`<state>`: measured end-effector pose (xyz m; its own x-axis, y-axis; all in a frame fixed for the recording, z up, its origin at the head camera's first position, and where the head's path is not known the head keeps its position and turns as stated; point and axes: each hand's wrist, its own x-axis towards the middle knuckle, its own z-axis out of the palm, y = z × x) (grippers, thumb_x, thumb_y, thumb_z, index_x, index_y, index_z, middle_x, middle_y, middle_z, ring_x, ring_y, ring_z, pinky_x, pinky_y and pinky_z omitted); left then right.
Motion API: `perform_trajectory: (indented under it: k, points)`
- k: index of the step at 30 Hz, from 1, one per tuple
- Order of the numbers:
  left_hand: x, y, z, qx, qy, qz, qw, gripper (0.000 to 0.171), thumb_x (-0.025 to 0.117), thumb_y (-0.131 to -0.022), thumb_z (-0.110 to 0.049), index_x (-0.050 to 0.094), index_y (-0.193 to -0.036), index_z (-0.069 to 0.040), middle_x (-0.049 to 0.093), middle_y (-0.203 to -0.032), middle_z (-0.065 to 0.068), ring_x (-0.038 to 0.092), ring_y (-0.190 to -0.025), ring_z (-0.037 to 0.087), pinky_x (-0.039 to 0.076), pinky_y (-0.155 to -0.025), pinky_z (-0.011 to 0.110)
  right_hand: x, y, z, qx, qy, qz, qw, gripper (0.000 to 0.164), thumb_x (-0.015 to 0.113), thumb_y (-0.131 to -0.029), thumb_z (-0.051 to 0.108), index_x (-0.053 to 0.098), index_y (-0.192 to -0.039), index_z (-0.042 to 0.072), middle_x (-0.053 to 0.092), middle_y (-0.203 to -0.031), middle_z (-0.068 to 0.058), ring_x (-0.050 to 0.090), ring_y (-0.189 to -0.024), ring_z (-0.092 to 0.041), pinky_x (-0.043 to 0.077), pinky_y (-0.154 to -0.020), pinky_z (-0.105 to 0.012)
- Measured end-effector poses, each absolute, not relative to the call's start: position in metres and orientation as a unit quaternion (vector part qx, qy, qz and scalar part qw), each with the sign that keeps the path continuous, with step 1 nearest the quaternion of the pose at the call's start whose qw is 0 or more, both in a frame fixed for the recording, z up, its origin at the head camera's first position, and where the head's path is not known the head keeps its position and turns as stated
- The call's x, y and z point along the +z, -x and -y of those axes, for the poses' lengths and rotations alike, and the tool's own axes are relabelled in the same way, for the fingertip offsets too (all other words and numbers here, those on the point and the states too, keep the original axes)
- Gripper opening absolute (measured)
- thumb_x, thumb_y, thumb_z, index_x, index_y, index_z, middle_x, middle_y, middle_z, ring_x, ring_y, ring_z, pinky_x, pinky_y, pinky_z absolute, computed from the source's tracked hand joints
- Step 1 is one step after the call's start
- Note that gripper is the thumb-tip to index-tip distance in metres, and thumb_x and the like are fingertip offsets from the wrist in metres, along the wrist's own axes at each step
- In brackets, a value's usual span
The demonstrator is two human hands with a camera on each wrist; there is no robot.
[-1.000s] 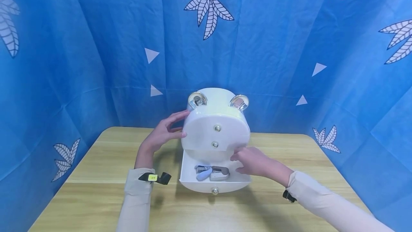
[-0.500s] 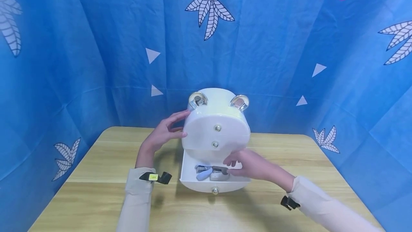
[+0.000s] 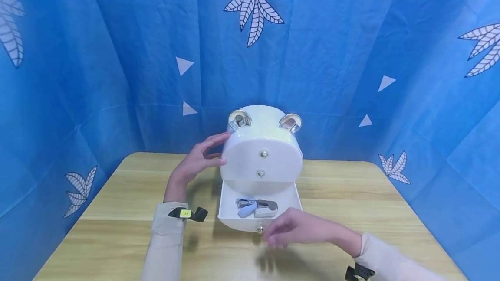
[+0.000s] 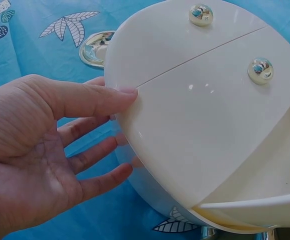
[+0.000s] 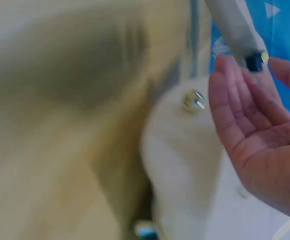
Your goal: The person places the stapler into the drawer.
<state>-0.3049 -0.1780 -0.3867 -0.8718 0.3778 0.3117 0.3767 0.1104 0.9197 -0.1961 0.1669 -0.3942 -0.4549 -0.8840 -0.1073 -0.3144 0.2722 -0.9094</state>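
A white rounded drawer box (image 3: pixel 261 142) with shiny ear shapes on top stands on the table, its bottom drawer (image 3: pixel 287 192) pulled out. Two small staplers lie side by side in that drawer: a light blue one (image 3: pixel 247 208) and a grey-and-white one (image 3: pixel 267 208). My left hand (image 3: pixel 199 159) rests against the box's left side; in the left wrist view the thumb (image 4: pixel 102 100) touches the front edge and the other fingers lie along the side. Holding nothing, my right hand (image 3: pixel 291 229) hovers at the drawer's front right, close to its round knob (image 3: pixel 260 229), fingers loosely bent.
The wooden table (image 3: pixel 129 203) extends around the box on both sides and in front. A blue patterned curtain (image 3: pixel 250 77) hangs behind it and along both sides. The upper drawers carry metallic knobs (image 4: pixel 261 71) and are closed.
My right hand has moved from inside the drawer, over the grey-and-white stapler, out toward me to the drawer's front. Both staplers and my left hand keep their places.
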Motion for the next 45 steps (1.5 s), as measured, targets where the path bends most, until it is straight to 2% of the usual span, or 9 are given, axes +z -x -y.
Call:
perform_trajectory:
  k: [3,7,10,16,19,23,28,34,45]
  points:
    - [-0.386,0.305,0.178,0.617,-0.254,-0.745,0.0,0.071,0.078,-0.089,-0.01,0.048,-0.153,-0.023,0.036,-0.164,-0.004,0.028,-0.154,0.028,0.038,-0.117,0.06,-0.411,0.186,-0.167,-0.464,0.364,-0.734,0.339,0.032,0.063,-0.1,0.017,0.069,-0.123,-0.004,0.073,-0.101,-0.027,0.072,-0.082,-0.011,0.063,-0.077,-0.031]
    - [-0.385,0.305,0.177,0.617,-0.256,-0.744,0.0,0.071,0.078,-0.089,-0.009,0.049,-0.153,-0.021,0.037,-0.163,-0.003,0.03,-0.153,0.029,0.039,-0.117,0.059,-0.434,0.176,-0.162,-0.516,0.299,-0.72,0.355,0.033,0.059,-0.102,0.017,0.067,-0.123,-0.007,0.074,-0.1,-0.029,0.075,-0.081,-0.019,0.064,-0.074,-0.033]
    - [-0.384,0.303,0.176,0.617,-0.254,-0.745,-0.006,0.069,0.078,-0.089,-0.009,0.05,-0.151,-0.02,0.038,-0.162,-0.001,0.032,-0.152,0.029,0.04,-0.116,0.058,-0.446,0.173,-0.156,-0.549,0.262,-0.713,0.348,0.032,0.057,-0.104,0.019,0.067,-0.12,-0.008,0.073,-0.1,-0.032,0.076,-0.079,-0.024,0.064,-0.072,-0.035]
    - [-0.382,0.301,0.175,0.611,-0.256,-0.749,-0.018,0.064,0.076,-0.09,-0.009,0.053,-0.15,-0.017,0.038,-0.163,0.002,0.029,-0.152,0.031,0.04,-0.114,0.062,-0.458,0.17,-0.145,-0.596,0.172,-0.72,0.31,0.038,0.057,-0.104,0.026,0.066,-0.121,-0.007,0.075,-0.097,-0.028,0.073,-0.072,-0.016,0.063,-0.07,-0.033]
    - [-0.38,0.301,0.175,0.611,-0.257,-0.749,-0.022,0.064,0.076,-0.09,-0.009,0.053,-0.149,-0.017,0.038,-0.163,0.003,0.029,-0.152,0.031,0.04,-0.114,0.063,-0.46,0.17,-0.139,-0.608,0.146,-0.722,0.295,0.04,0.058,-0.104,0.03,0.068,-0.116,-0.007,0.076,-0.095,-0.025,0.073,-0.07,-0.015,0.063,-0.07,-0.033]
    - [-0.379,0.3,0.174,0.609,-0.256,-0.75,-0.022,0.063,0.076,-0.091,-0.009,0.053,-0.15,-0.017,0.038,-0.163,0.003,0.029,-0.152,0.032,0.04,-0.114,0.064,-0.463,0.169,-0.132,-0.619,0.129,-0.723,0.277,0.042,0.059,-0.103,0.033,0.069,-0.111,-0.007,0.077,-0.092,-0.022,0.073,-0.068,-0.013,0.063,-0.068,-0.03]
    - [-0.378,0.299,0.172,0.609,-0.252,-0.752,-0.019,0.064,0.076,-0.091,-0.01,0.053,-0.15,-0.018,0.038,-0.163,0.003,0.029,-0.152,0.032,0.04,-0.114,0.063,-0.465,0.167,-0.13,-0.63,0.12,-0.722,0.26,0.042,0.06,-0.103,0.031,0.07,-0.112,-0.008,0.077,-0.089,-0.021,0.071,-0.064,-0.01,0.061,-0.066,-0.026]
    - [-0.378,0.3,0.172,0.613,-0.257,-0.747,-0.017,0.064,0.075,-0.091,-0.008,0.052,-0.15,-0.015,0.037,-0.163,0.005,0.028,-0.153,0.033,0.039,-0.114,0.064,-0.463,0.167,-0.132,-0.636,0.131,-0.722,0.24,0.04,0.059,-0.103,0.027,0.068,-0.113,-0.01,0.075,-0.09,-0.024,0.07,-0.064,-0.011,0.062,-0.067,-0.028]
    - [-0.378,0.3,0.172,0.611,-0.256,-0.749,-0.016,0.063,0.076,-0.091,-0.01,0.053,-0.15,-0.017,0.037,-0.163,0.004,0.028,-0.153,0.032,0.039,-0.115,0.064,-0.46,0.181,-0.125,-0.633,0.128,-0.734,0.211,0.04,0.059,-0.103,0.027,0.068,-0.109,-0.011,0.075,-0.089,-0.025,0.07,-0.064,-0.012,0.062,-0.067,-0.03]
